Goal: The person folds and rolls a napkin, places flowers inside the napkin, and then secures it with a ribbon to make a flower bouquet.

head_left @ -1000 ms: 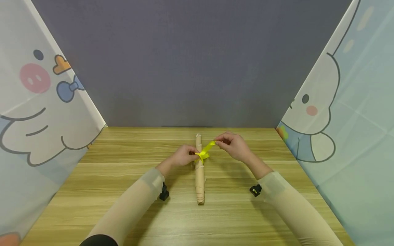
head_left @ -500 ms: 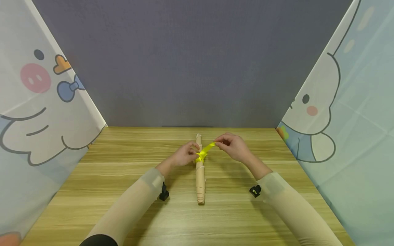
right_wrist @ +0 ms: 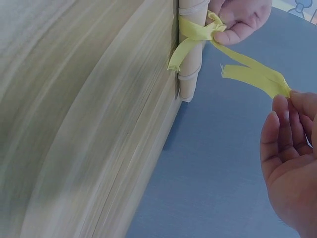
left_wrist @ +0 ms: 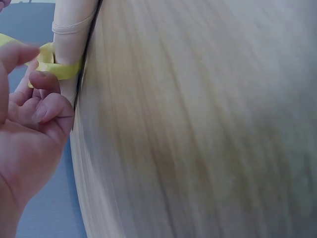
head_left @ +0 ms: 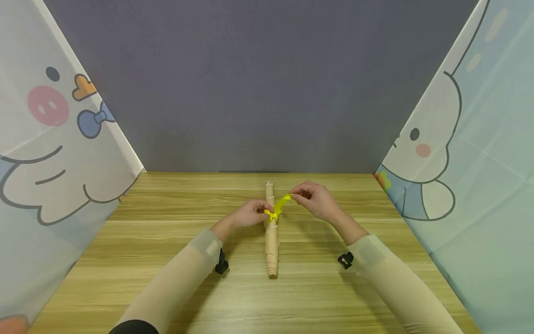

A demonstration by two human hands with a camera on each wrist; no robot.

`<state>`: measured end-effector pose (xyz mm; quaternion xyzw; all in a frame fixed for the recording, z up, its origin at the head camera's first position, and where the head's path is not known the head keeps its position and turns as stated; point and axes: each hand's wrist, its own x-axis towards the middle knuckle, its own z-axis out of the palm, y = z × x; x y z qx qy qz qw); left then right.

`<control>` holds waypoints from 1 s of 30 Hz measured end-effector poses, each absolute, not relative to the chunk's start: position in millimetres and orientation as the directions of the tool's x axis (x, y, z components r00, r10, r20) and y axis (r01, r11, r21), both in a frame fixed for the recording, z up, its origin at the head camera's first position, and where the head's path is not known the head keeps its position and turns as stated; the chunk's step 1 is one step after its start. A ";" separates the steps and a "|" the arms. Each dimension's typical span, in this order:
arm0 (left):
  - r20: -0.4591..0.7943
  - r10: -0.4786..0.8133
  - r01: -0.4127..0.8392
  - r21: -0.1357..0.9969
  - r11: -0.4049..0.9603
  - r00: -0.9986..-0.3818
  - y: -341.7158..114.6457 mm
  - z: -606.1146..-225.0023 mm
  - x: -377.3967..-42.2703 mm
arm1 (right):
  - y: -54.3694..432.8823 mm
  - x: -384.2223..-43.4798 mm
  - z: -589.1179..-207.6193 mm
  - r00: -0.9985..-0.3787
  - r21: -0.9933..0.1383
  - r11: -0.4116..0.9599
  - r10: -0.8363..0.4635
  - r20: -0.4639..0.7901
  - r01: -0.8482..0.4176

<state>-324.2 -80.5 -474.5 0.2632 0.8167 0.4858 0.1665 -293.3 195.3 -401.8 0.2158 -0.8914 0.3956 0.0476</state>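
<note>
A rolled-up beige sheet (head_left: 271, 246) lies lengthwise on the table, its spiral end facing me. Yellow ribbon (head_left: 282, 203) circles its middle and is crossed over itself there. From the left, my left hand (head_left: 249, 213) pinches the ribbon close to the crossing; the right wrist view shows its thumb on a small loop. My right hand (head_left: 318, 200), to the right of the roll, pinches the other length between thumb and finger and draws it up at a slant. Its frayed tip (right_wrist: 233, 72) sticks out past those fingers, while another ribbon tail (right_wrist: 181, 54) hangs over the roll.
Thin pale bands (right_wrist: 190, 76) also go round the roll. The wood-grain table (head_left: 167, 195) ends at a dark grey back panel (head_left: 258, 93). Cartoon-printed cloths (head_left: 50, 153) hang along both sides. A small black device sits at each wrist.
My left fingers lifted apart near the crossing, then came together again on the ribbon. The ribbon loop on the right of the roll has flattened. My right hand has barely moved.
</note>
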 end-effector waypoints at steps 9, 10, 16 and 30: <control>-0.033 0.604 0.244 0.896 0.370 -0.796 -78.1 -477.9 -321.8 | 196.2 -292.3 -404.3 -0.909 -0.684 0.605 -0.340 0.241 -0.408; -0.026 0.603 0.253 0.892 0.373 -0.797 -78.2 -478.6 -321.8 | 196.6 -292.1 -404.7 -0.910 -0.684 0.606 -0.338 0.241 -0.406; 0.003 0.597 0.296 0.871 0.393 -0.802 -80.6 -480.8 -321.0 | 200.1 -291.4 -407.7 -0.914 -0.692 0.604 -0.329 0.236 -0.396; 0.046 0.497 0.267 0.883 0.385 -0.867 -81.5 -480.4 -316.3 | 209.9 -293.1 -415.5 -0.925 -0.683 0.629 -0.317 0.211 -0.371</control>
